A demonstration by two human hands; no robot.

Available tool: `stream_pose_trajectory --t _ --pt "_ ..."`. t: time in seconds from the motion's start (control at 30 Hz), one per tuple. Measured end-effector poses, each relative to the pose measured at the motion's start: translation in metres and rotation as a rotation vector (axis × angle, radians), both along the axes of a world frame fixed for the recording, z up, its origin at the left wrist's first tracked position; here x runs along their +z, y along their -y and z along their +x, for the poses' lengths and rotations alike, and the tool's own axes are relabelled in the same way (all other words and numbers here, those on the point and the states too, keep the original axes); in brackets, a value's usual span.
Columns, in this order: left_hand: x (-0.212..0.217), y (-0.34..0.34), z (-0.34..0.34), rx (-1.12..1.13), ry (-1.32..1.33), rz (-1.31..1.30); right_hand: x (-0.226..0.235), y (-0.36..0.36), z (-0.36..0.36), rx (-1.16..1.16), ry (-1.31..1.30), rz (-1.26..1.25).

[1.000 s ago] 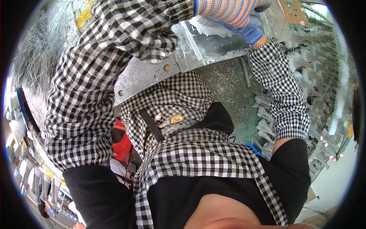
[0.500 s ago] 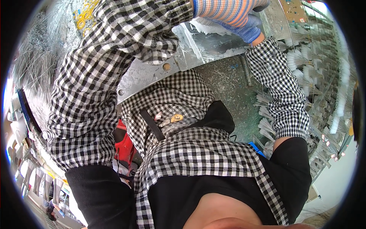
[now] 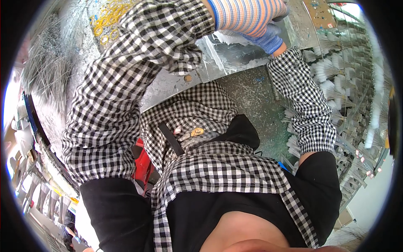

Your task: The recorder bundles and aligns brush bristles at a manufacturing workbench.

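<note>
My left hand point(image 3: 248, 16), in an orange, white and blue striped glove with dark fingertips, is at the top of the view over a metal work plate point(image 3: 166, 86). Its fingers curl inward; what they hold, if anything, cannot be made out. My right hand point(image 3: 269, 41), in a blue glove, lies against the underside of the left one, its fingers mostly covered by it. Below both hands, a dark patch of the plate carries smeared white paste point(image 3: 235, 63). Checked sleeves cover both forearms.
Yellow rings point(image 3: 110, 23) lie beyond my left forearm. Loose grey bristles point(image 3: 48, 69) are piled at the far left. Racked bundles of pale bristles point(image 3: 331, 73) stand close along the right. Something red point(image 3: 143, 164) is beside my lap. Another person point(image 3: 69, 231) shows at the lower left.
The whole view has shifted slightly. My left forearm has swung a little to the right, showing more yellow rings. My hands stay together, with the right wrist slightly farther left.
</note>
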State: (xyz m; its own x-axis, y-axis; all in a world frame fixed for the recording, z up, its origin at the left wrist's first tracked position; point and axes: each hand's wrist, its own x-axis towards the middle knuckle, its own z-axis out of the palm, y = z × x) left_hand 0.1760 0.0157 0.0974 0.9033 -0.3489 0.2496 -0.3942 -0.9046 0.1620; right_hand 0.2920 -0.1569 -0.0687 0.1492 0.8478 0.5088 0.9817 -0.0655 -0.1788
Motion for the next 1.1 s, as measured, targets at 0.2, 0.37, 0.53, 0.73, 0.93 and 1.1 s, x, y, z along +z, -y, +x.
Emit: stream_pose_trajectory --t 0.2,0.37,0.53,0.73,0.93,1.1 --pt "0.001 -0.005 -0.011 -0.066 0.105 -0.206 0.017 -0.025 0.01 0.012 0.037 0.053" --pt "-0.01 -0.006 -0.029 0.023 0.478 -0.887 0.028 -0.032 0.007 -0.011 0.046 0.084" --pt "-0.044 0.019 -0.141 0.606 -0.309 -1.63 0.079 -0.039 -0.04 0.129 -0.196 0.058" --pt "-0.092 0.07 -0.212 0.387 -0.392 -2.535 0.087 -0.045 -0.138 0.483 -0.341 0.082" --pt "-0.089 0.086 -0.255 0.694 -0.081 -2.528 0.089 -0.008 -0.162 0.802 -0.185 0.016" --pt "-0.129 0.089 -0.278 0.866 0.001 -1.328 0.066 0.027 -0.177 0.564 -0.528 -0.098"
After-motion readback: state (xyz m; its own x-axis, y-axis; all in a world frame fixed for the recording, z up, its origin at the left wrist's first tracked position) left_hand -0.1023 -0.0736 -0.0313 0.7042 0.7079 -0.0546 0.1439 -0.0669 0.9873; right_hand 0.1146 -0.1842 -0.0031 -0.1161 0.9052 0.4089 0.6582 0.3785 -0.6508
